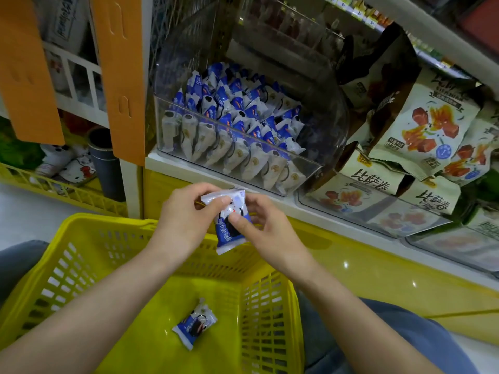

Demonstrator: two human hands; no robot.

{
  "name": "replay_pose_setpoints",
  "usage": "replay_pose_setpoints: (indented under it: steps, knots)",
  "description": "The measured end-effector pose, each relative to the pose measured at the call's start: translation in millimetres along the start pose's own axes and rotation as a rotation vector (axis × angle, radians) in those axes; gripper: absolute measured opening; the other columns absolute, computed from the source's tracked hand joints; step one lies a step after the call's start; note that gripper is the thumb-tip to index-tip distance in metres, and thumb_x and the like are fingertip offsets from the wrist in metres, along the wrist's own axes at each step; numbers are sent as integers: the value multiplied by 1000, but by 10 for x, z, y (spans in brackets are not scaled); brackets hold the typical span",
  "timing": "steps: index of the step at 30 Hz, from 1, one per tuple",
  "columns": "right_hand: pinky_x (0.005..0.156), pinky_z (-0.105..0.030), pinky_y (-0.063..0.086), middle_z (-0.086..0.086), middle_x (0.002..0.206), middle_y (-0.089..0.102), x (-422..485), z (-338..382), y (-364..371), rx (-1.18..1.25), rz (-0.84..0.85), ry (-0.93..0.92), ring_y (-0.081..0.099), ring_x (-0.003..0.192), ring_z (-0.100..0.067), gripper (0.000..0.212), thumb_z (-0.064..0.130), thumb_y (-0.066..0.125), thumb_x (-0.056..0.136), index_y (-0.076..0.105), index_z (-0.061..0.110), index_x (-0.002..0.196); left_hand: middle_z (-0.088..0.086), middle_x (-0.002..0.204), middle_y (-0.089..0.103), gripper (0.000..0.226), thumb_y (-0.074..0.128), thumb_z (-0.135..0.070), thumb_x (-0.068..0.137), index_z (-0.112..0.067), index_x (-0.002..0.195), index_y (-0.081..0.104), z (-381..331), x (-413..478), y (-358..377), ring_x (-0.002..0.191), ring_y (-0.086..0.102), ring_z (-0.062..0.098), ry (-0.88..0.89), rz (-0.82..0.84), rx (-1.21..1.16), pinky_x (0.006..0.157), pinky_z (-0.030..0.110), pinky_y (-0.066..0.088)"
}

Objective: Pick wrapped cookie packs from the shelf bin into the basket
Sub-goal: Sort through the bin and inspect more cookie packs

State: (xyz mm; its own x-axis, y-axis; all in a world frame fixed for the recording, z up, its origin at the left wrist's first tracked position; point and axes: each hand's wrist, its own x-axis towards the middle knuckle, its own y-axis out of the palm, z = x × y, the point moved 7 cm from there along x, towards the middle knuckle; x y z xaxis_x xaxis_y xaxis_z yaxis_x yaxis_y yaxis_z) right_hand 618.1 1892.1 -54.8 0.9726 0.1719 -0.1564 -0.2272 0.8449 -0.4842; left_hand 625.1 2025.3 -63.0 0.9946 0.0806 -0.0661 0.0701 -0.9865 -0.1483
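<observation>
The white shelf point(162, 161) carried the goods at the top of the view, with a glossy yellow panel below it. Under it, the yellow basket point(62, 268) sat close to the person, its slotted walls and floor plainly visible. On the shelf stood the clear shelf bin point(328, 122), roughly half full of blue-and-white wrapped cookie packs point(237, 114); those along the front wall stood in a row. Just right of the bin lay cream-coloured snack bags point(424, 125) with orange printing, some in a second clear tray. Orange card panels point(121, 76) hung at the upper left.

Both hands were over the far rim of the basket, below the front of the bin. The left hand point(186, 214) pinched the top end of one cookie pack point(225, 238) with curled fingers and thumb. The right hand point(270, 228) gripped the same pack from the other side, thumb pressed on its printed face. The pack hung roughly upright between them, clear of the bin and above the basket. A second pack point(194, 323) lay flat and alone on the basket floor, tilted, well apart from the walls.
</observation>
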Motion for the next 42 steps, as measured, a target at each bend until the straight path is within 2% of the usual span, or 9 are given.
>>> replay_pose_setpoints:
  steps: [6, 9, 13, 18, 23, 27, 33, 39, 42]
  knots:
    - [85, -38, 54, -3, 107, 63, 3, -12, -13, 85, -19, 11, 65, 91, -23, 21, 18, 61, 88, 53, 18, 107, 11, 75, 66, 18, 53, -18, 92, -13, 77, 63, 24, 0, -9, 72, 59, 23, -40, -21, -78, 78, 47, 52]
    - [82, -35, 54, 0, 94, 66, -6, 84, -67, 94, -84, -72, 64, 89, -18, 6, 20, 58, 90, 57, 23, 95, 8, 70, 65, 19, 56, -23, 90, -11, 76, 63, -37, -11, 25, 70, 60, 27, 41, 37, 0, 72, 44, 51]
    - [76, -34, 50, 2, 79, 66, 1, 187, -178, -11, -144, -165, 61, 79, -17, 9, 18, 61, 87, 64, 20, 79, -8, 60, 58, 19, 57, -25, 88, -23, 70, 60, -95, -49, 87, 57, 50, 1, 128, 97, 151, 54, 15, 37]
    - [70, -14, 44, 8, 80, 55, -96, 366, -195, -308, -194, -404, 53, 77, -1, 4, 21, 64, 85, 65, 17, 83, -7, 67, 62, 20, 57, -21, 89, -24, 69, 60, -76, -27, 73, 66, 57, 8, 93, 105, 122, 61, 25, 42]
    - [65, -19, 46, 9, 84, 58, -123, 367, -277, -396, -312, -433, 54, 78, -3, 8, 25, 60, 88, 63, 17, 88, -6, 80, 62, 6, 60, -21, 87, -17, 84, 58, -113, -13, 52, 73, 57, 7, 111, 34, 145, 68, 25, 45]
    - [70, -35, 54, 7, 83, 59, -101, 318, -453, -148, -441, -358, 58, 79, -8, 8, 17, 57, 90, 56, 23, 85, -6, 71, 53, 17, 61, -22, 87, -20, 73, 51, -134, 10, -63, 63, 48, 11, 89, -62, 234, 57, 14, 35]
    - [79, -16, 46, 2, 90, 59, -197, 507, -396, -164, -361, -569, 56, 87, -3, 8, 11, 58, 88, 59, 19, 86, 4, 89, 68, 46, 30, -44, 97, -14, 99, 64, -33, -57, 156, 81, 63, 20, -358, 190, -323, 77, 32, 49]
    - [89, -10, 34, 1, 106, 53, -231, 476, -100, -485, -154, -601, 45, 105, -4, 10, 21, 59, 88, 63, 13, 91, 7, 85, 71, 22, 49, -22, 94, -8, 99, 65, -88, -72, 76, 77, 64, 16, -273, 86, -485, 84, 40, 52]
    - [89, -14, 41, 6, 109, 51, -191, 401, -119, -348, -184, -461, 49, 103, 0, 16, 26, 56, 90, 56, 18, 104, 7, 92, 70, 15, 50, -18, 93, -16, 97, 64, -87, -54, 52, 82, 64, 17, -225, 48, -395, 87, 38, 49]
